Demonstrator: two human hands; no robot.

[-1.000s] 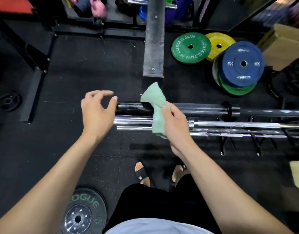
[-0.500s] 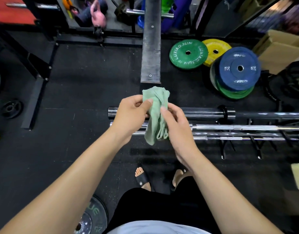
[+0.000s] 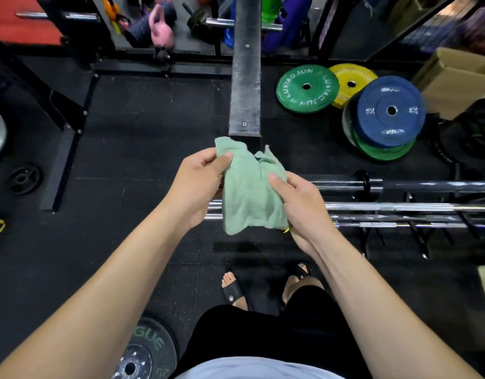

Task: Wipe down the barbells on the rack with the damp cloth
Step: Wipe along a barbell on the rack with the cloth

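I hold the soft green terry cloth up between both hands, above the long steel barbells lying side by side on the low black rack. My left hand pinches its upper corner; my right hand grips its right edge. The cloth touches no bar, so I judge the wiping unfinished, how many bars remain I cannot tell

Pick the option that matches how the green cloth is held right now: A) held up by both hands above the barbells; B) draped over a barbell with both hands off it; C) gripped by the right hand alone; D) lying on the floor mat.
A: the left hand and right hand each pinch a side of the green cloth, held in front of the barbells.
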